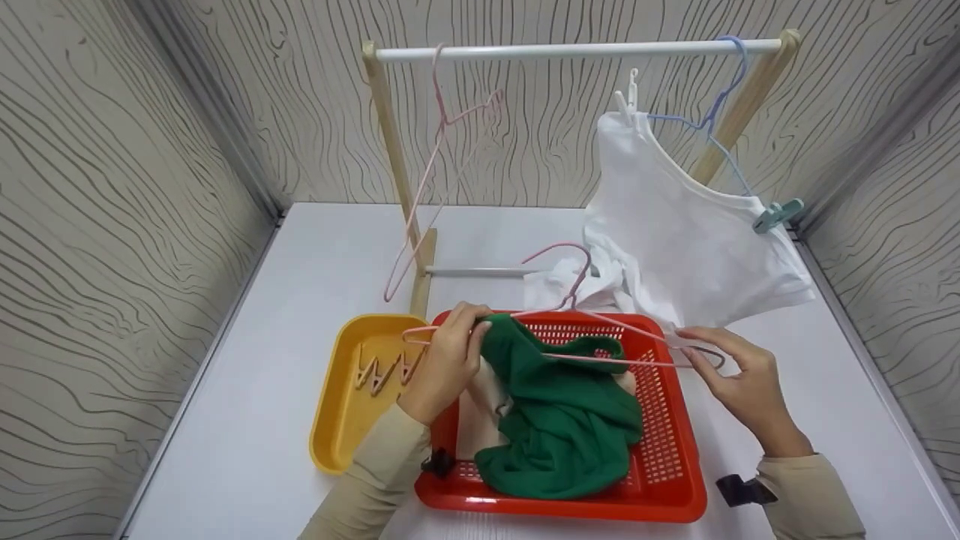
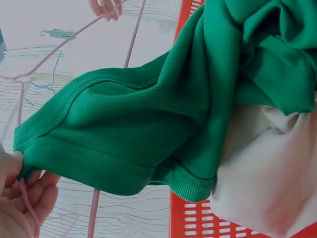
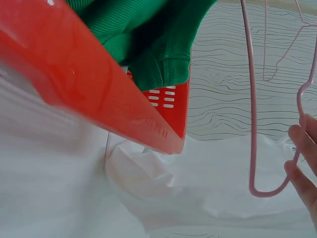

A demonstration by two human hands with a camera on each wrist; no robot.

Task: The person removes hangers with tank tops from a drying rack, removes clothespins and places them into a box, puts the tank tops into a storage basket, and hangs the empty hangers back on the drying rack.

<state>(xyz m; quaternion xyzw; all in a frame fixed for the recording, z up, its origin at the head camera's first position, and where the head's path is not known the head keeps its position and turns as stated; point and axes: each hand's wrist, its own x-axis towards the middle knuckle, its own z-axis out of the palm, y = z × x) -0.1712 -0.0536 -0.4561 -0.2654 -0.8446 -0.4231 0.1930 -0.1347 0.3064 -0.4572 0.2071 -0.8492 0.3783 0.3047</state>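
Above the tabletop's (image 1: 247, 375) far-right corner, a pegged white shirt (image 1: 675, 210) looks done; the left grip (image 1: 450, 358) pinches a half-hung green garment (image 1: 562, 427) to the pink hanger (image 3: 253, 124) the right grip (image 1: 742, 379) holds; part-hidden beige cloth (image 2: 277, 168) seemingly remains.

By the head view's clock, the green garment (image 1: 562, 420) at five shows fine ribbed lines; the basket (image 1: 562, 510) there is red, and a pink hanger (image 1: 583, 279) shows at four. The tray (image 1: 322, 420) at seven is yellow, its small clothespins (image 1: 377, 384) pinkish. Toward two, the shirt (image 1: 675, 217) is plain white, the blue hanger (image 1: 718, 103) above; a teal clothespin (image 1: 778, 216) marks three. Brown wavy lines pattern the cream walls (image 1: 322, 112).
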